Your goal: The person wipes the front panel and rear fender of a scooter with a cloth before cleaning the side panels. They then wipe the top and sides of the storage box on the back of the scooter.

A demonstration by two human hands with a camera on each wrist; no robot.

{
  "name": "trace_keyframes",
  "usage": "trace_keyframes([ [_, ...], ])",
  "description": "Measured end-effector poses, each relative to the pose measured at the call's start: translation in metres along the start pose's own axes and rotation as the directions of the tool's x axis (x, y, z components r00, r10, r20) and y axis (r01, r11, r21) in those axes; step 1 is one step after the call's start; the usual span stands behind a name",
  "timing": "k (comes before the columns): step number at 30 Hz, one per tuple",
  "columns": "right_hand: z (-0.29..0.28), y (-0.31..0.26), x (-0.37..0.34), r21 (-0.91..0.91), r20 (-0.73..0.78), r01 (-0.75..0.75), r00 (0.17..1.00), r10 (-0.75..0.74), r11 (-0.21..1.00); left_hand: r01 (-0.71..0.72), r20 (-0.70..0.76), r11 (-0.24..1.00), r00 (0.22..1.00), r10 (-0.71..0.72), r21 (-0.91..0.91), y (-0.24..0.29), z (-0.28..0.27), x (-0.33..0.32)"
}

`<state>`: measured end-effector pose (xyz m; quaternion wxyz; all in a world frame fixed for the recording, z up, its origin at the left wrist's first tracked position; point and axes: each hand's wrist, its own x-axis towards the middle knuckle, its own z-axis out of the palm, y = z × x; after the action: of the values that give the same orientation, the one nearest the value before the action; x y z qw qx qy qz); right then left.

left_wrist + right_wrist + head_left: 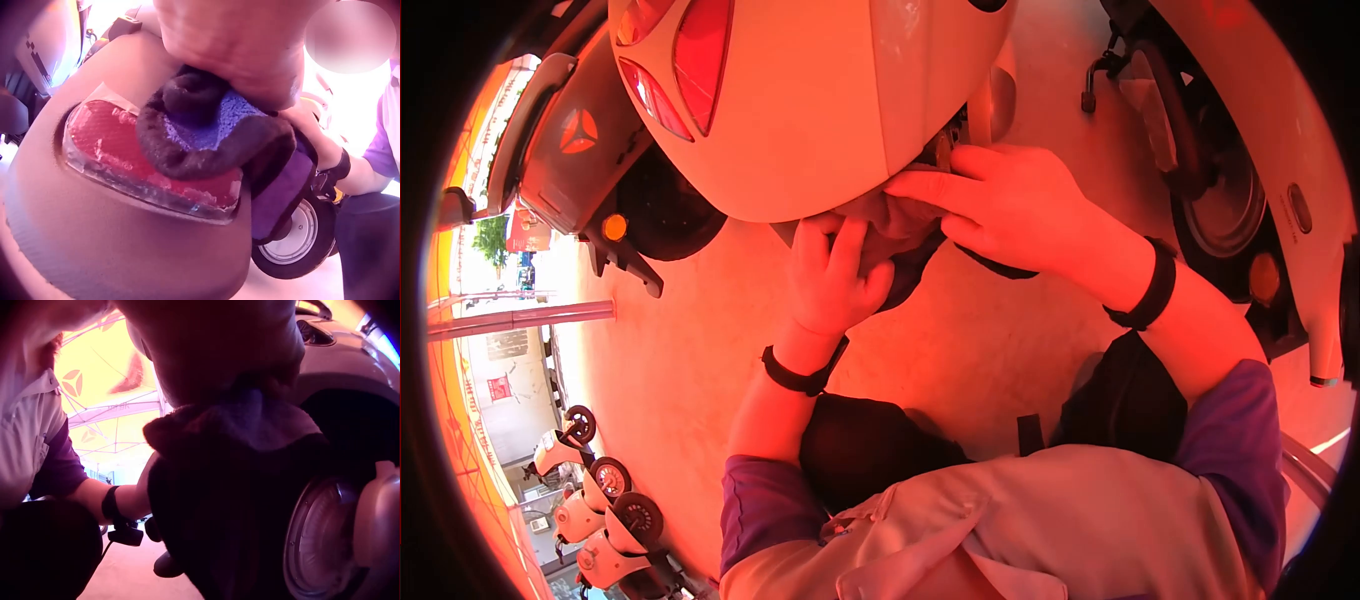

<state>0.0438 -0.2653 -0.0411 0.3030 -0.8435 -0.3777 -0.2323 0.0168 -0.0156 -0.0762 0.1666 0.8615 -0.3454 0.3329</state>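
A dark cloth (895, 225) is bunched up under the rear of a pale scooter (790, 110). My left hand (828, 275) grips its left side with curled fingers. At the cloth's right edge, my right hand (1025, 205) pinches the fabric, index finger stretched along it. The left wrist view shows the cloth's dark border (187, 165) and blue-violet fleecy face, folded over a red reflector (106, 140) with a clear, scuffed rim. In the right wrist view the cloth (250, 425) hangs in shadow beneath my right hand (219, 350), whose fingertips are hidden.
A wheel (294, 237) stands below the scooter's body. Another dark scooter (580, 150) is parked at the left and one more (1310, 200) at the right. Several scooters (605, 510) line the far left. My bent knees (870, 440) are close beneath my arms.
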Motion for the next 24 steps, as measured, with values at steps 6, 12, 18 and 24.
trace_keyframes([
  [6,0.003,-0.005,-0.003,0.186,-0.101,-0.102,0.987,0.123,0.977,0.025,0.056,0.999,0.998,-0.023,-0.022,0.011,-0.006,0.005],
  [12,-0.011,-0.007,-0.004,0.006,-0.01,0.148,0.989,-0.148,0.989,-0.041,0.044,0.998,0.998,0.04,0.037,0.014,-0.031,0.0],
  [18,-0.005,-0.003,0.004,-0.123,-0.022,0.1,0.994,-0.104,0.987,-0.079,0.002,0.99,0.997,0.08,0.112,0.002,-0.013,-0.001],
  [24,-0.006,0.009,0.003,-0.057,-0.053,0.007,0.999,-0.01,0.998,-0.005,-0.003,0.984,1.0,0.006,0.179,0.023,-0.004,0.012],
])
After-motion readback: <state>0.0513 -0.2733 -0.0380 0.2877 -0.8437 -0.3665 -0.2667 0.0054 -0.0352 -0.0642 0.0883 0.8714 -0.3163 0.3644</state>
